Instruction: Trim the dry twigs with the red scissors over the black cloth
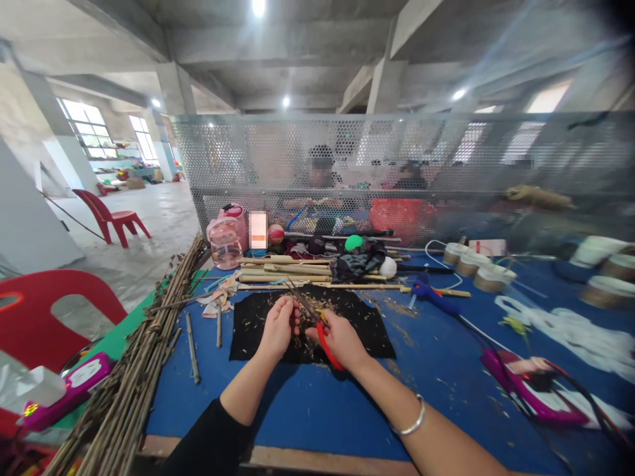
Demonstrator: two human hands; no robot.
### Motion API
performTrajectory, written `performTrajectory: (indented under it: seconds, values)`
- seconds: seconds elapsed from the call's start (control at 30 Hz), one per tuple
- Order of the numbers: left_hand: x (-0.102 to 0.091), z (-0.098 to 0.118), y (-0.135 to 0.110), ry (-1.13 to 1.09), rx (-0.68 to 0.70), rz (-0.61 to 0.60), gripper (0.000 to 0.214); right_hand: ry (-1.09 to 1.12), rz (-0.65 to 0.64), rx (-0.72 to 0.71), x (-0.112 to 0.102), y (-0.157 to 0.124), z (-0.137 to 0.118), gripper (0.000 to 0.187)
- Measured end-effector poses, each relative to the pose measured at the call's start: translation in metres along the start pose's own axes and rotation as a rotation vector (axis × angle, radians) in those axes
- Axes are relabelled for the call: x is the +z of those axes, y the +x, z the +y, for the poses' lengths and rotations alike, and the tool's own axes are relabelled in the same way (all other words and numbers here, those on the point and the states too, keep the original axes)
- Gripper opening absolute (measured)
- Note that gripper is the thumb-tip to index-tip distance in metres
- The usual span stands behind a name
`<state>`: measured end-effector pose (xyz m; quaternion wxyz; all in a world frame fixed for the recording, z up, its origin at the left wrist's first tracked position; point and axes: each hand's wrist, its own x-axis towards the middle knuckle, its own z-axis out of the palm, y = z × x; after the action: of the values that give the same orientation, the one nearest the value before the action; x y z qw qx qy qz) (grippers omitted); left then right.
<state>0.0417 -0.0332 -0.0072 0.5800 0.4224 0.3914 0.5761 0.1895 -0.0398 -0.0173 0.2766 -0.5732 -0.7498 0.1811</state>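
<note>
My right hand (pixel 341 338) grips a pair of scissors (pixel 326 348) by the red handles. The blades point up and to the left, close to my left hand's fingertips. My left hand (pixel 279 327) is closed, with the fingers curled and pressed together. Whatever those fingers hold, if anything, is too small to make out. Beneath both hands lies a black cloth (pixel 247 338), strewn with small pale brown clippings. The cloth rests on a blue-topped table (pixel 297 416).
Bamboo sticks (pixel 282 271) lie behind the cloth, below a perforated metal screen (pixel 248 158). A long bundle of twigs (pixel 133 377) runs along the left. To the right are a blue glue gun (pixel 431 296), a purple power strip (pixel 536 393) and rope-wrapped pots (pixel 493 276).
</note>
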Motion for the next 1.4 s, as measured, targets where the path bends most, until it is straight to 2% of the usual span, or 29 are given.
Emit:
performTrajectory:
  seconds: [0.2,0.4,0.63,0.73,0.93,1.17,1.4]
  values:
    - [0.001,0.001,0.000,0.052,0.028,-0.019,0.029,-0.018,-0.015,0.007,-0.001,0.001,0.002,0.026]
    - [-0.002,-0.002,0.000,0.140,0.055,-0.046,0.030,0.021,-0.067,-0.050,-0.002,-0.002,0.002,0.028]
    - [0.000,-0.001,-0.004,0.270,0.112,-0.048,0.029,0.052,-0.071,-0.095,-0.002,-0.003,0.001,0.025]
    - [0.000,-0.001,-0.005,0.303,0.149,-0.052,0.030,0.050,-0.089,-0.081,-0.002,-0.003,0.000,0.023]
    - [-0.003,0.002,-0.004,0.449,0.268,0.036,0.029,0.000,-0.078,-0.023,-0.003,-0.004,-0.003,0.024]
    - [-0.007,0.000,0.000,0.495,0.244,0.052,0.026,-0.019,-0.099,0.050,-0.001,-0.004,-0.004,0.032]
    - [-0.010,-0.007,0.004,0.501,0.233,0.048,0.025,-0.055,-0.110,0.060,0.000,-0.003,-0.003,0.038]
